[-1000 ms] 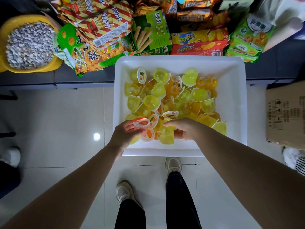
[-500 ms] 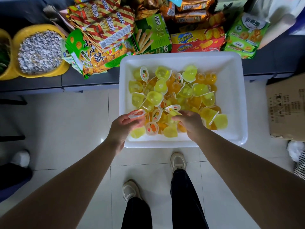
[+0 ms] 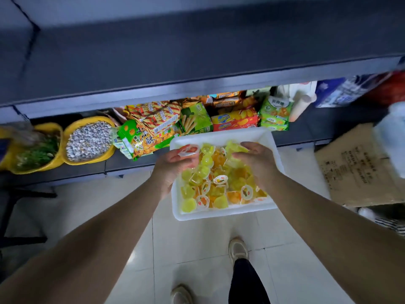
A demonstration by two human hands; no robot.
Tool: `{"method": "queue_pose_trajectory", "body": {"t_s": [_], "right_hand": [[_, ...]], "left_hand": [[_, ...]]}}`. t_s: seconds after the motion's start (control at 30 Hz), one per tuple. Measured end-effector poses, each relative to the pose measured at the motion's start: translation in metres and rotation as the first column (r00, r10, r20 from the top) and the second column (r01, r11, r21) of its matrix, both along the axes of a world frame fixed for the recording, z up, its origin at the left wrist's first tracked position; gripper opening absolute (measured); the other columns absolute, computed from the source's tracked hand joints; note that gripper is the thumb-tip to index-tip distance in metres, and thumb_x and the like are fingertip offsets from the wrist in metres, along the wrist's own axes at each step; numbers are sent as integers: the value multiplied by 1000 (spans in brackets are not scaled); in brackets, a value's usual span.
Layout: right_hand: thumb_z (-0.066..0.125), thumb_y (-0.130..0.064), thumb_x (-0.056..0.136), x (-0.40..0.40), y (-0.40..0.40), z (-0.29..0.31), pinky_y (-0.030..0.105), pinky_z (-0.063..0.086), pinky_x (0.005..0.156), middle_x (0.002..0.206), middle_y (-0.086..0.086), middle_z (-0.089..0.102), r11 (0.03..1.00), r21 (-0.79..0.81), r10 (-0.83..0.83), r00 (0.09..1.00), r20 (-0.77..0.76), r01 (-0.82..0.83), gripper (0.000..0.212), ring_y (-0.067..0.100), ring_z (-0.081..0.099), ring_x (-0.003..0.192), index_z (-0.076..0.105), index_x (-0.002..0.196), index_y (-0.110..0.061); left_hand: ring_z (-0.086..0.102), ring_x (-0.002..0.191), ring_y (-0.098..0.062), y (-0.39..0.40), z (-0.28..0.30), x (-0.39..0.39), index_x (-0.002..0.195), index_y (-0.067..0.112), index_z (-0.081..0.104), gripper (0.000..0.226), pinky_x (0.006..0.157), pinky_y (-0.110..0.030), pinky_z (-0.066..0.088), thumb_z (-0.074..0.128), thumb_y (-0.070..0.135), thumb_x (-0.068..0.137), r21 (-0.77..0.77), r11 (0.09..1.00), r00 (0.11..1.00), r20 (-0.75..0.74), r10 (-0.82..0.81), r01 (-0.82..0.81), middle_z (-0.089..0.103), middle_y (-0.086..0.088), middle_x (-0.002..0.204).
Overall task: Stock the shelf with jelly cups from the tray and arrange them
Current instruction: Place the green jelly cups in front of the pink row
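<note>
Yellow and orange plastic jelly cups (image 3: 215, 187) fill a white rectangular tray (image 3: 276, 150); left hand (image 3: 173, 166) and right hand (image 3: 255, 160) each curl around several; lift level toward the empty grey metal shelf (image 3: 197, 51)

1. Both hands are up off the pile of small clear plastic jelly cups now. The left hand (image 3: 175, 160) grips a few, one with an orange-and-white lid (image 3: 188, 150).
2. The right hand (image 3: 255, 157) holds yellow cups too.
3. The view has tilted up, so a dark grey upper shelf (image 3: 197, 55) shows.
</note>
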State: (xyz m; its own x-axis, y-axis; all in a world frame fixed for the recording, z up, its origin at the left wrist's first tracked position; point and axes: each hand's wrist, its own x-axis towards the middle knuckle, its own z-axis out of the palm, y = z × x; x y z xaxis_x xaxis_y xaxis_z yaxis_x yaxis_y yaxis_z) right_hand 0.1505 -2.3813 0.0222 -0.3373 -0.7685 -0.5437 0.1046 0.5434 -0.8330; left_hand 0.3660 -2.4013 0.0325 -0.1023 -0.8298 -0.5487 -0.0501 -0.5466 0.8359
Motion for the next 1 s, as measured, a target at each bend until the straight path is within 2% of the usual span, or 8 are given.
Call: {"method": "queue_pose_trajectory", "body": {"t_s": [0.07,0.2,0.3,0.43,0.6,0.8,0.93,1.0], "right_hand": [[78,-6,72,2,1,57,30,42,83,111,-1,57,994,-107,6,1000,-29,-9,41,18,55,101,64,109,-19],[77,-4,74,10,4,179,18,43,66,100,-3,56,949,-305,29,988,-151,-75,40,7,55,85,62,110,-17],[75,3,74,18,7,270,3,40,53,83,-8,58,892,-443,-2,978,-209,-93,36,-1,54,70,62,103,-15],[77,1,73,24,10,383,2,42,57,83,-11,63,806,-580,-39,968,-248,-116,37,2,59,75,63,102,-16],[79,-7,74,20,1,499,9,45,70,93,-9,66,709,-686,-55,956,-287,-165,38,2,62,84,63,107,-17],[76,-1,76,14,-41,581,6,46,68,92,-7,64,600,-774,-85,946,-312,-201,37,-2,59,79,60,107,-16],[79,-2,73,7,-94,595,16,47,83,96,-4,67,578,-783,-62,945,-322,-229,40,9,64,89,61,104,-18],[79,-2,73,5,-125,596,15,46,81,93,-7,67,579,-777,-39,944,-328,-246,40,7,63,87,61,105,-19]], "left_hand": [[68,94,-22,-3,49,-1,97,20,71,52,88,-31,51,83,22,47,-87,996,1000,13,-16,17,72,-6,101],[68,92,-21,-8,155,1,97,18,70,34,88,-32,51,80,7,66,-254,967,999,40,-24,34,72,-6,100],[65,81,-16,-7,240,0,103,9,67,30,77,-24,50,74,0,75,-387,921,999,46,-28,43,69,0,86],[59,63,-1,-13,352,-3,101,12,67,27,57,-6,45,72,1,77,-540,840,998,67,-19,53,65,11,70],[60,75,1,-30,469,-2,105,13,69,27,63,-3,43,74,10,78,-683,726,997,77,-30,75,69,4,88],[57,72,1,-72,551,-8,107,13,67,30,54,2,39,74,9,78,-772,636,998,43,51,1,66,4,90],[57,87,-10,-116,564,-9,111,12,66,32,64,-11,39,73,12,79,-772,634,991,57,124,-35,65,3,96],[58,91,-12,-142,563,-9,111,13,65,33,73,-18,39,74,14,79,-762,645,984,62,168,-62,65,3,98]]}}
